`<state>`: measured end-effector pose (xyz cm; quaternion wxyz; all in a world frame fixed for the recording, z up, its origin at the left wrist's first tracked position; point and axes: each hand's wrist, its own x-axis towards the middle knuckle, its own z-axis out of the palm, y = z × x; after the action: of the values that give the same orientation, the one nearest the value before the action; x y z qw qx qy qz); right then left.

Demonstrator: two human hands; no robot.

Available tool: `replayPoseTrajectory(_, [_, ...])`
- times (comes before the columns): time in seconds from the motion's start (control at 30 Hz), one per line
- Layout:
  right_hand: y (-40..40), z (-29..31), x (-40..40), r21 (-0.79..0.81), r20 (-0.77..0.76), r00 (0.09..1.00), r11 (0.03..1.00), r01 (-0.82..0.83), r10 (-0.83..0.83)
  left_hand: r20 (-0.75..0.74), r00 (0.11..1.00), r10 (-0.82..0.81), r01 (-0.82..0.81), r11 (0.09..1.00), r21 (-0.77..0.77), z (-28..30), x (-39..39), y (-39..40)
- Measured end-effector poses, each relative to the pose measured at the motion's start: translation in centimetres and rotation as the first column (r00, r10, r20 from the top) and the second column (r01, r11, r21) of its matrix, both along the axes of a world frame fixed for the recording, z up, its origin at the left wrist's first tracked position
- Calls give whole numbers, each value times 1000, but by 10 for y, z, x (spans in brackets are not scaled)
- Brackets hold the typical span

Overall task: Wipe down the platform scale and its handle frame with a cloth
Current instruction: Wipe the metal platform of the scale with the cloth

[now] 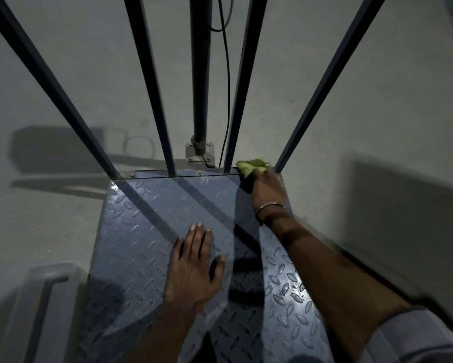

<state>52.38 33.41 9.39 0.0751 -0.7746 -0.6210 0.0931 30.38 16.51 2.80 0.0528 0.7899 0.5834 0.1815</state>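
Floor point(63, 100): pale grey concrete all round, crossed by dark shadows of the bars.
Platform scale point(147, 244): blue-grey checker plate with raised diamond tread, lying on the floor and filling the lower middle of the view; light glints off its far left corner and near right side.
Handle frame point(157, 87): four dark bars rising from the far edge of the plate and fanning outward toward the camera.
Centre post point(200, 74): a thicker round column behind the frame, bolted to a small bracket at its foot.
Cable point(227, 74): thin and black, hanging beside the post.
Right hand point(268, 188): stretched to the far right corner of the plate, fingers closed round the cloth; a thin bangle sits on the wrist.
Left hand point(194, 268): flat on the middle of the plate, fingers spread, holding nothing.
Cloth point(250, 166): yellow-green, bunched, pressed at the far right corner between the feet of the two right-hand bars; motion blur makes it hard to say whether it touches either bar.
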Motion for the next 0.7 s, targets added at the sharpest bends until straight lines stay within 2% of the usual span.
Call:
replayPoseTrajectory(0.03, [-1, 3, -11, -44, -9, 1000, 999, -26, 25, 3, 1000, -2, 2, 1000, -14, 1, 0, 1])
replayPoseTrajectory(0.13, [1, 25, -44, -179, -185, 977, 974, -139, 105, -39, 998, -39, 35, 994, -102, 7, -3, 0])
replayPoseTrajectory(0.2, [0, 41, -59, -162, -300, 949, 975, -151, 97, -74, 995, -70, 55, 982, -183, 12, -7, 2])
replayPoseTrajectory(0.27, [-3, 51, -71, -79, -357, 930, 990, -117, 82, -29, 992, -119, 110, 968, -224, 16, -15, 4])
replayPoseTrajectory(0.3, [-5, 55, -78, -14, -339, 936, 994, -107, 96, -17, 988, -151, 143, 963, -228, 18, -22, 7])
replayPoseTrajectory(0.37, [-3, 63, -89, 146, -201, 964, 979, -143, 171, -25, 989, -147, 136, 957, -256, 22, -45, 15])
replayPoseTrajectory(0.43, [3, 64, -101, 255, -75, 968, 943, -212, 238, -11, 998, 56, -56, 963, -264, 22, -81, 17])
replayPoseTrajectory(0.5, [10, 54, -105, 204, 69, 961, 939, -276, 268, -40, 978, 203, -206, 934, -291, 19, -104, 16])
replayPoseTrajectory(0.57, [17, 33, -110, 52, 186, 936, 948, -314, 300, -106, 975, 197, -219, 937, -273, 12, -115, 14])
replayPoseTrajectory(0.63, [21, 6, -118, -33, 170, 947, 962, -271, 273, -125, 973, 195, -220, 944, -245, 6, -115, 18])
replayPoseTrajectory(0.7, [21, -10, -133, -33, 93, 979, 983, -179, 181, -115, 973, 199, -223, 939, -261, 6, -114, 18])
